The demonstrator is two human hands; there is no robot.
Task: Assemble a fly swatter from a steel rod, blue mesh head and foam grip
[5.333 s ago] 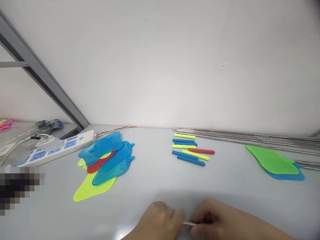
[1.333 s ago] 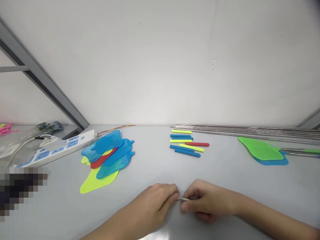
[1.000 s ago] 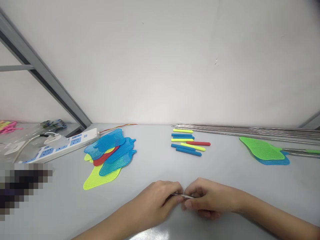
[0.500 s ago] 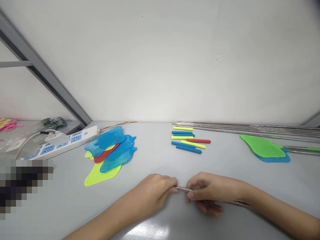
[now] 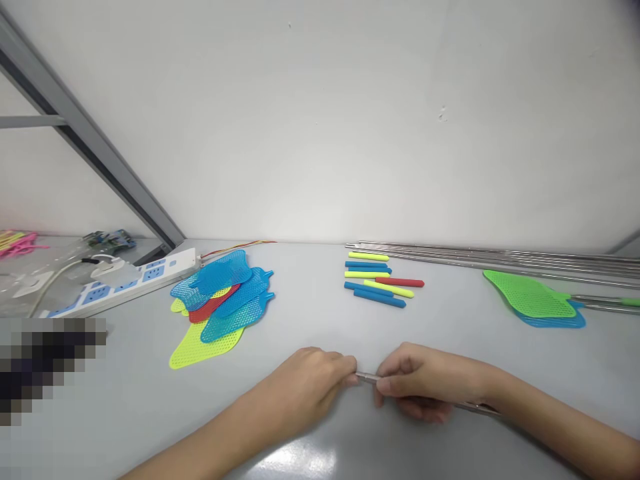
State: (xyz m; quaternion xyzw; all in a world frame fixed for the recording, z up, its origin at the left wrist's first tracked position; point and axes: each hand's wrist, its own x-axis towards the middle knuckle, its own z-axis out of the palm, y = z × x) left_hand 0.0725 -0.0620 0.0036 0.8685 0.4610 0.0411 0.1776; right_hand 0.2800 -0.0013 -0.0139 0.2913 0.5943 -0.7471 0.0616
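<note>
Close to the table's near side, my left hand (image 5: 320, 377) is closed round one end of a thin metal rod (image 5: 367, 378). A short shiny stretch of the rod shows between my two hands. My right hand (image 5: 425, 381) pinches it just to the right, thumb against fingers, and the rod runs on under my right wrist. Whatever my left fist covers at the rod's end is hidden. Beyond my hands lie several coloured plastic handle sleeves (image 5: 379, 298) in blue, yellow and red.
Blue, red and yellow fly swatter heads (image 5: 235, 320) overlap at left, beside a white power strip (image 5: 173, 265). Several long metal rods (image 5: 480, 258) lie along the wall. At right, a green swatter (image 5: 533, 293) rests on a blue one (image 5: 560, 321).
The fingers of my right hand have curled in closer round the rod. My left hand keeps its hold almost unmoved, and the view has shifted slightly.
</note>
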